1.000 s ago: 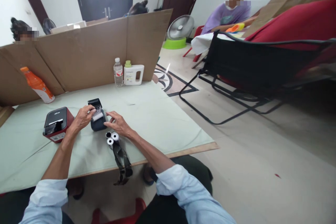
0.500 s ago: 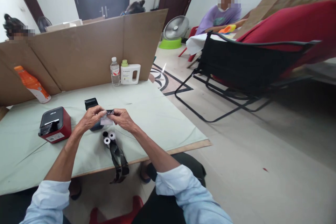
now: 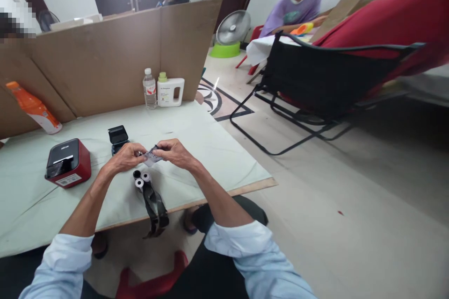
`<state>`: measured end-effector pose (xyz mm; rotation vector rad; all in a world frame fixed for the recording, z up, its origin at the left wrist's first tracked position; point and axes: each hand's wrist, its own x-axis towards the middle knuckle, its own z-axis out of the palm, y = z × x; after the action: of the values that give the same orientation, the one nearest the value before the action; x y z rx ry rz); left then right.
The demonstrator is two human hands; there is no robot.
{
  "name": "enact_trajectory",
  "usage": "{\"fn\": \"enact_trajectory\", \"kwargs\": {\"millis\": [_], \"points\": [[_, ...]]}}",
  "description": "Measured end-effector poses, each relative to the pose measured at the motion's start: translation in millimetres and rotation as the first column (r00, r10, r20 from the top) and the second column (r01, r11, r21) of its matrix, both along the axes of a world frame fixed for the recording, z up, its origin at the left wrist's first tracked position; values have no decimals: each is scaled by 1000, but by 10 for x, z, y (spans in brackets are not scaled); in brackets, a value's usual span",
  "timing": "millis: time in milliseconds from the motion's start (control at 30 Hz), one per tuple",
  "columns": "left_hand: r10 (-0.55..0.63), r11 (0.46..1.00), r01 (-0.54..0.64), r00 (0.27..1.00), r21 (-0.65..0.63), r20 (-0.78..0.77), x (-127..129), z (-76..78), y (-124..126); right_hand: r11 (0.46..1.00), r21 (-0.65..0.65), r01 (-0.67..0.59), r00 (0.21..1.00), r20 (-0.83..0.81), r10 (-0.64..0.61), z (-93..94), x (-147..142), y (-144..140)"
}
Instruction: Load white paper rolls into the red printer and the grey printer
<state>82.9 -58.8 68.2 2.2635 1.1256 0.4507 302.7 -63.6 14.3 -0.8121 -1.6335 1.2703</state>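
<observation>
Together, both hands grip one small, pale piece with a dark strip along its top edge [image 3: 152,159]: the left hand [image 3: 126,156] pinches its near-left end between thumb and fingers, and the right hand [image 3: 175,153] is closed on its other end. The piece is held up in front of the person, over the table covered in pale green cloth [image 3: 199,149]; its finer details are too small to tell. Just behind the left hand, partly hidden by it, stands a small black case with its lid raised [image 3: 118,135]. Farther left sits a boxy red-and-black device with a white label [image 3: 68,163]. Nearer the person, just below the hands, lies a cluster of small rolls with round ends [image 3: 140,182], and glossy black strips [image 3: 156,205] trail from it over the table's edge.
</observation>
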Motion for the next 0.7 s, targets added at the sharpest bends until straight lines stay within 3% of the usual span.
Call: {"fn": "enact_trajectory", "kwargs": {"millis": [200,500,700], "points": [[-161,986,167,967,15,-200,226,-26,29,957,-191,-220,967,89,240,-59,329,-19],[-205,977,211,915,-22,-348,344,-187,-10,906,-293,-306,904,210,373,9,419,-4],[-223,969,246,895,11,-386,381,-209,-60,901,-313,-299,920,157,360,87,467,-40]]}}
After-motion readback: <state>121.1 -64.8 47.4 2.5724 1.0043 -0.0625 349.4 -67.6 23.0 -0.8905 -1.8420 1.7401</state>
